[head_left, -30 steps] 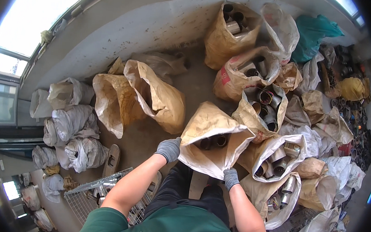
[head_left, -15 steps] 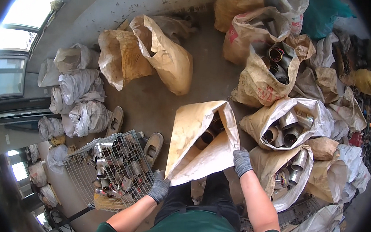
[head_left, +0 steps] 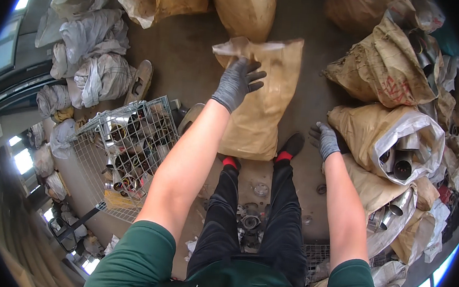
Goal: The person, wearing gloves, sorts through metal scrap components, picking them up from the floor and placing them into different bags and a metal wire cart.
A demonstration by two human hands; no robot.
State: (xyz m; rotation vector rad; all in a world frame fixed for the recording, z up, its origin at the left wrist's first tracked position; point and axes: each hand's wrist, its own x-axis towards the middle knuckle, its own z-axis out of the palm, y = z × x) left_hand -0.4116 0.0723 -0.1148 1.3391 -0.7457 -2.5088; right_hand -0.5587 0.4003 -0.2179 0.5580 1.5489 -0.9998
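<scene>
A tan woven sack [head_left: 264, 108] stands on the floor just beyond my feet, its mouth folded toward the far side so its contents are hidden. My left hand [head_left: 234, 83], in a grey glove, is over the sack's upper left part with its fingers spread; whether it touches the sack I cannot tell. To the right of the sack, my right hand [head_left: 324, 140] is held out in a matching glove, fingers apart and nothing in them. It is nearest to a tan sack with a white lining [head_left: 365, 127], in whose mouth metal tubes [head_left: 403, 157] show.
A wire basket [head_left: 161, 116] of metal parts stands at the left, beside rolled white sacks [head_left: 102, 79]. Tan sacks [head_left: 245, 7] stand at the far side. Another bulging sack [head_left: 392, 64] is at the right. Loose metal parts [head_left: 250, 218] lie between my legs.
Both hands have let go of the sack's rim. The sack has gone from being held up near my body to standing on the floor. The view has shifted, and my left arm reaches farther forward.
</scene>
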